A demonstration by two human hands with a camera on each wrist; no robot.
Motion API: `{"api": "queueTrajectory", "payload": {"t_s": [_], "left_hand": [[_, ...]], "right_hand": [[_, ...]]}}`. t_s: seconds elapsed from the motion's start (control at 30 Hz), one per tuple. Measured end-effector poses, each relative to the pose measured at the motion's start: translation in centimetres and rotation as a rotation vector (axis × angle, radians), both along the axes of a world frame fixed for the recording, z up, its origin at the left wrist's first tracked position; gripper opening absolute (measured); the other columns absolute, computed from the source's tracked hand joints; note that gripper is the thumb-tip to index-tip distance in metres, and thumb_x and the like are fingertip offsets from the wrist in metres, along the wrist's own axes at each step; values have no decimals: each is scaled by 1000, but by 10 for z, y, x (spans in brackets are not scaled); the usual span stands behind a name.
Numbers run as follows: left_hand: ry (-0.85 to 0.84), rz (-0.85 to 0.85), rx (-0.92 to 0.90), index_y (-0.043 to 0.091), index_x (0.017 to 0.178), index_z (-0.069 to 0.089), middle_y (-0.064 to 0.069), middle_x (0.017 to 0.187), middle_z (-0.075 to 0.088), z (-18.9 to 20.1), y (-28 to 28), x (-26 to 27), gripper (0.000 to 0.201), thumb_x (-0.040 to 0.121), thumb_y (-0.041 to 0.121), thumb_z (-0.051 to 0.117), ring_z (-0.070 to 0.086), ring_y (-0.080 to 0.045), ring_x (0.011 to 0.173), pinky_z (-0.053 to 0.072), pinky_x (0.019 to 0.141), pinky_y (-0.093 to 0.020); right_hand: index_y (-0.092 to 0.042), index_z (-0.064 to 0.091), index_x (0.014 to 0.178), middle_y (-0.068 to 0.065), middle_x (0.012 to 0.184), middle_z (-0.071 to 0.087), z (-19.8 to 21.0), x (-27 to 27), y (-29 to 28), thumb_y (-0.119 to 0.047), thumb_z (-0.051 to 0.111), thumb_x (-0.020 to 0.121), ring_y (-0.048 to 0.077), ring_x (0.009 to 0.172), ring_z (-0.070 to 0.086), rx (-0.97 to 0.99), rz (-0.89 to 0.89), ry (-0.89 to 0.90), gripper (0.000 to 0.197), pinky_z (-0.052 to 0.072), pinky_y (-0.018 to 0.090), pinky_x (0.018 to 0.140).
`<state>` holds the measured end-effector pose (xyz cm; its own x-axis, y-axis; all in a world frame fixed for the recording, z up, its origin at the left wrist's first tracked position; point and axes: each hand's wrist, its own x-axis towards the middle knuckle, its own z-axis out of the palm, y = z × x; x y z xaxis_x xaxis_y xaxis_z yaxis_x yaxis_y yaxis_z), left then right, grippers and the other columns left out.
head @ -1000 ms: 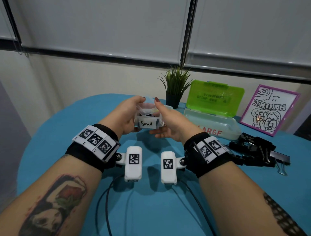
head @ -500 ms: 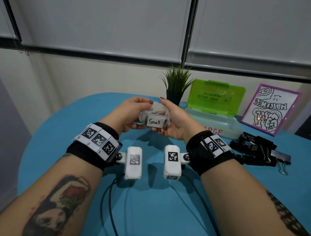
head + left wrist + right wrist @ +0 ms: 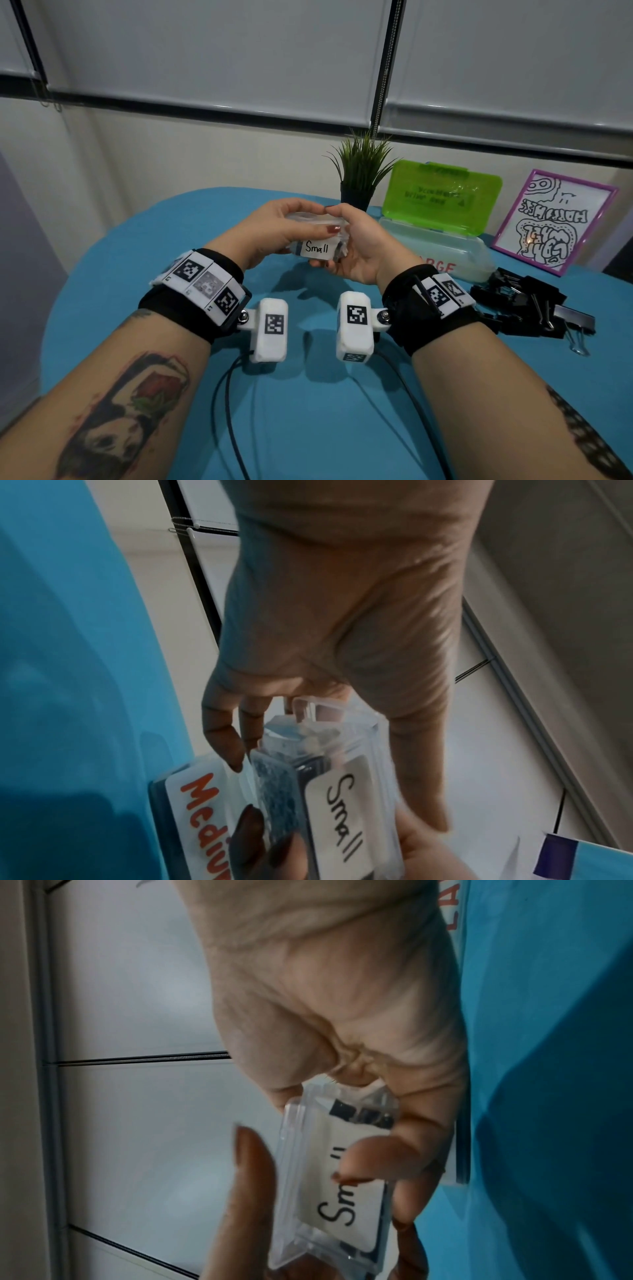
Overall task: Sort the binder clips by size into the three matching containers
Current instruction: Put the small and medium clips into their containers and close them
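Observation:
Both hands hold a small clear box labelled "Small" (image 3: 317, 247) above the blue table (image 3: 308, 428). My left hand (image 3: 308, 219) grips it from the top left, thumb lying across the front above the label. My right hand (image 3: 342, 240) grips it from the right, with fingers curled underneath. Dark clips show inside the Small box (image 3: 335, 1191) through its wall, and its lid looks down. A "Medium" box (image 3: 202, 802) lies on the table just below the Small box (image 3: 346, 791). The "Large" box (image 3: 442, 243) stands open with its green lid up.
A pile of black binder clips (image 3: 527, 305) lies on the right of the table. A small potted plant (image 3: 359, 171) and a framed drawing (image 3: 555, 219) stand at the back. Two cables run across the table (image 3: 226, 411) between my forearms.
The Small box has shifted slightly right and tilted. My left hand has come over its top, thumb now across the front. My right hand has wrapped further round it.

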<state>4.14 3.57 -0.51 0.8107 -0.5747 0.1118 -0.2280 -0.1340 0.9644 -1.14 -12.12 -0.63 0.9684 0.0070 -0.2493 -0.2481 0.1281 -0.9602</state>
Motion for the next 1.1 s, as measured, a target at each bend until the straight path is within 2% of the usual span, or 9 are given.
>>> {"api": "queueTrajectory", "payload": {"t_s": [0.1, 0.27, 0.4, 0.53, 0.67, 0.73, 0.8, 0.93, 1.1], "left_hand": [[-15, -8, -60, 19, 115, 67, -3, 103, 74, -2, -1, 2, 46, 74, 16, 85, 72, -16, 83, 55, 64, -24], [-115, -30, -60, 18, 115, 67, -6, 114, 72, -4, 0, 4, 50, 70, 9, 88, 70, -20, 103, 59, 84, -35], [-148, -60, -12, 18, 114, 68, -5, 108, 73, -3, -1, 2, 45, 73, 8, 85, 70, -12, 92, 56, 74, -24], [-158, -100, 53, 18, 116, 68, -7, 111, 73, -6, 0, 5, 48, 73, 9, 86, 70, -14, 95, 57, 81, -24], [-107, -94, -18, 21, 122, 62, -10, 110, 70, -5, -1, 3, 57, 72, 31, 86, 69, -17, 90, 58, 73, -27], [-23, -14, -38, 31, 130, 54, -5, 113, 67, -3, -4, 1, 56, 81, 53, 70, 69, -18, 92, 58, 71, -29], [83, 112, -11, 32, 129, 52, -4, 113, 67, -1, -5, 3, 56, 86, 68, 55, 71, -21, 92, 58, 70, -34], [79, 276, 106, 12, 103, 68, -6, 86, 73, -5, -3, 13, 61, 79, 68, 65, 73, -14, 70, 50, 55, -25], [-33, 331, 146, 12, 91, 71, -4, 73, 74, -6, -1, 16, 56, 80, 67, 63, 60, -10, 58, 43, 52, -22]], "right_hand": [[-12, 68, 103, 19, 81, 69, 1, 0, -2, -49, 37, 97, 29, 58, 64, 11, 27, 4, 49, 43, 22, 43], [-10, 70, 100, 17, 79, 69, 3, -2, -6, -54, 37, 96, 28, 58, 65, 10, 63, 0, 55, 47, 23, 42], [-8, 69, 102, 16, 80, 69, 4, -3, -8, -56, 37, 96, 28, 58, 66, -5, 71, 14, 57, 49, 24, 42], [-10, 69, 103, 12, 81, 70, 1, -3, -5, -50, 43, 96, 25, 60, 68, -24, 53, 16, 48, 51, 25, 45], [-9, 66, 118, 15, 89, 72, -1, 2, -4, -40, 53, 98, 27, 64, 70, 34, -25, -63, 39, 52, 25, 45], [-7, 64, 121, 18, 94, 70, -1, 5, -4, -35, 57, 97, 29, 71, 70, 73, -81, -106, 38, 52, 25, 45], [-7, 66, 111, 17, 96, 69, -1, 8, -5, -29, 63, 95, 30, 75, 69, 115, -151, -136, 28, 51, 25, 44], [-11, 68, 93, 9, 88, 69, -4, 10, -12, -23, 72, 89, 29, 76, 69, 81, -243, -177, 14, 52, 26, 48], [-4, 70, 103, 14, 94, 71, -9, 16, -10, -28, 80, 82, 30, 80, 71, 62, -312, -178, 33, 52, 26, 47]]}}
